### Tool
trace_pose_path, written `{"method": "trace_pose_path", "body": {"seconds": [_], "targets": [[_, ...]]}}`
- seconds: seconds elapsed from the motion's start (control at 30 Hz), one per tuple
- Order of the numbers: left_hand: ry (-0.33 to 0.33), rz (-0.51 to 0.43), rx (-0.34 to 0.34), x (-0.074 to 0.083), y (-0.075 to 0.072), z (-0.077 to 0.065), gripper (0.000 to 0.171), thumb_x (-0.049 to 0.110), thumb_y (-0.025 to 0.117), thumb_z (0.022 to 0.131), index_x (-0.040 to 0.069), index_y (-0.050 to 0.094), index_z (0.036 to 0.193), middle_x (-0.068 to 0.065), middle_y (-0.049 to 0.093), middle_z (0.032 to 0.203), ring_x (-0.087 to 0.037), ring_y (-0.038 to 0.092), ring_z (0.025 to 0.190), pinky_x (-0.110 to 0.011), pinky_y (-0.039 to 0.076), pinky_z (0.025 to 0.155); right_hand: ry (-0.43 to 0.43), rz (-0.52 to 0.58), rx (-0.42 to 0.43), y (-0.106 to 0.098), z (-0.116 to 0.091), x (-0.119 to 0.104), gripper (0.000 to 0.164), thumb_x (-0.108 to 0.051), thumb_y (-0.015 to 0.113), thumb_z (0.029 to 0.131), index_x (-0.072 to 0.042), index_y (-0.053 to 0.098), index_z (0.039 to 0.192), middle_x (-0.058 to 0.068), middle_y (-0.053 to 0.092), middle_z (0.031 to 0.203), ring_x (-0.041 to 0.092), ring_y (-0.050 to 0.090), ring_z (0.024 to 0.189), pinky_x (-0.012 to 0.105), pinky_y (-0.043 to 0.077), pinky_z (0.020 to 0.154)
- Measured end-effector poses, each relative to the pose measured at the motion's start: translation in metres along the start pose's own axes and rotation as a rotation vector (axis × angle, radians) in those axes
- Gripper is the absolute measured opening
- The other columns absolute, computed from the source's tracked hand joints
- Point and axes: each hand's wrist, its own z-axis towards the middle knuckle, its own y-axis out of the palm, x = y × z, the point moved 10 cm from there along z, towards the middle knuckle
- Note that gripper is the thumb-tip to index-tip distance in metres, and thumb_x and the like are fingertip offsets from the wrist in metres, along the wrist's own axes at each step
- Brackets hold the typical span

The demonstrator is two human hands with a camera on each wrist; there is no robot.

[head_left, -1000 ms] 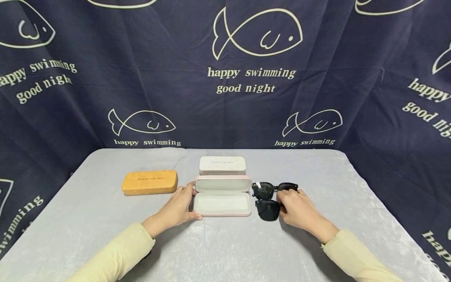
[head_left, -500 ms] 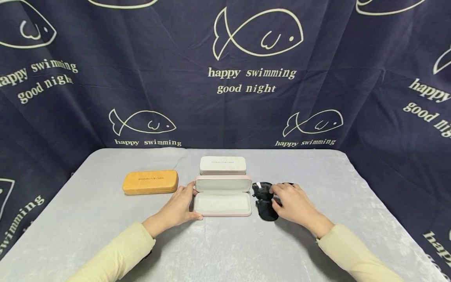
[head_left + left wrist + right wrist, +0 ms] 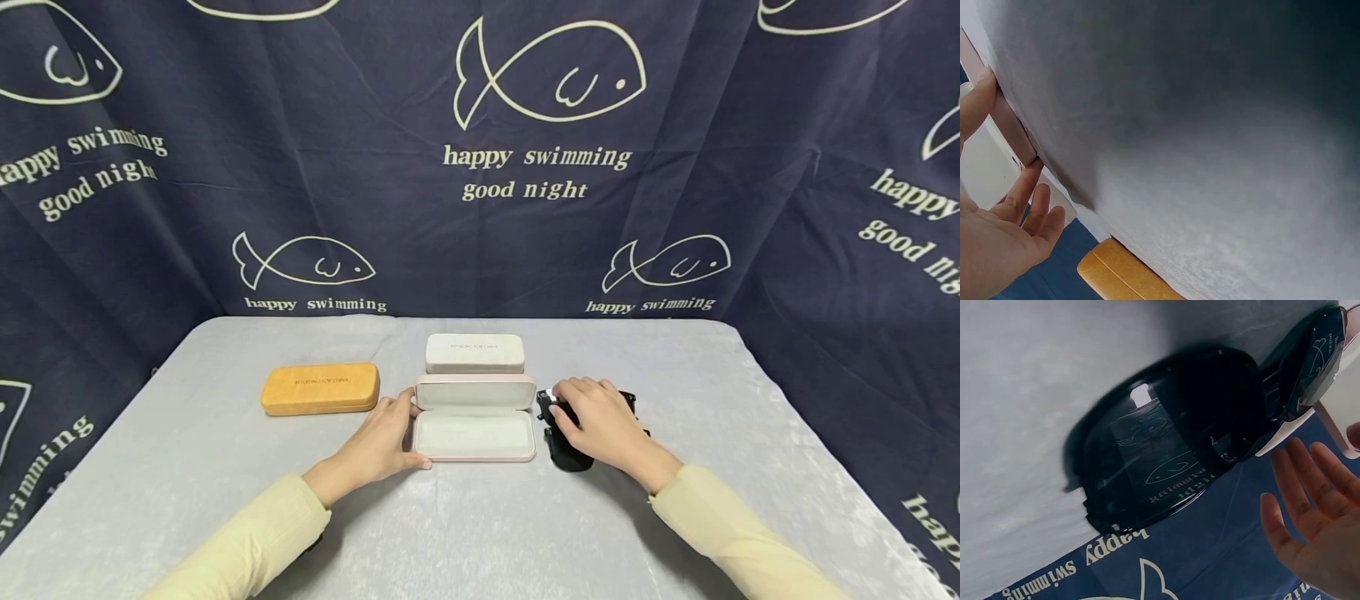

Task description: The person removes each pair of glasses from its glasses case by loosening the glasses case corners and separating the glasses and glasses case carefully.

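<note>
My left hand [image 3: 378,437] grips the left end of a pink glasses case [image 3: 475,457], thumb at its front corner and fingertips at the back. The case stands with its lid up and shows a pale, bare lining. Over two pairs of black sunglasses lies my right hand [image 3: 603,421], its thumb and index finger apart at the left lens of the far pair. The near sunglasses [image 3: 567,452] are partly covered by the hand. In the right wrist view, dark sunglasses [image 3: 1154,450] fill the middle, and several loosely extended fingers show beyond them; the thumb side is cut off.
A closed white glasses case [image 3: 475,353] stands right behind the pink one. To the left is a closed yellow glasses case [image 3: 321,389]. A pale grey cloth covers the table [image 3: 450,533], and a dark blue fish-print curtain [image 3: 420,217] hangs behind it.
My right hand has moved left across the sunglasses, from the far pair's right lens to its left one. The left hand and the pink case have stayed in place.
</note>
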Motion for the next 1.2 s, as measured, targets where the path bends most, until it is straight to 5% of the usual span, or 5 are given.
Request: {"method": "trace_pose_path", "body": {"seconds": [0.37,0.83,1.2], "targets": [[-0.009,-0.005,0.000,-0.001,0.000,0.000,0.099,0.030,0.085,0.057,-0.003,0.033,0.135,-0.004,0.060,0.109,-0.018,0.046,0.096,-0.038,0.041,0.090,0.023,0.058,-0.002,0.007,0.018,-0.005,0.028,-0.033,0.048,0.093,-0.010,0.061,0.102,0.004,0.066,0.100,0.019,0.060,0.093,0.038,0.044,0.079],[-0.003,-0.006,-0.009,0.000,0.000,0.000,0.099,0.031,0.085,0.058,-0.003,0.033,0.134,-0.004,0.060,0.109,-0.019,0.046,0.097,-0.038,0.040,0.090,0.039,0.113,-0.002,0.015,0.039,-0.015,0.031,-0.036,0.040,0.097,-0.014,0.061,0.100,0.000,0.066,0.097,0.017,0.060,0.091,0.035,0.042,0.074],[-0.009,-0.016,-0.010,0.000,0.000,0.000,0.100,0.030,0.085,0.057,-0.003,0.032,0.136,-0.004,0.060,0.110,-0.019,0.045,0.097,-0.038,0.040,0.090,0.039,0.149,-0.043,0.023,0.050,-0.020,0.026,-0.032,0.040,0.097,-0.016,0.059,0.089,-0.006,0.056,0.072,0.012,0.053,0.071,0.031,0.039,0.065]]}}
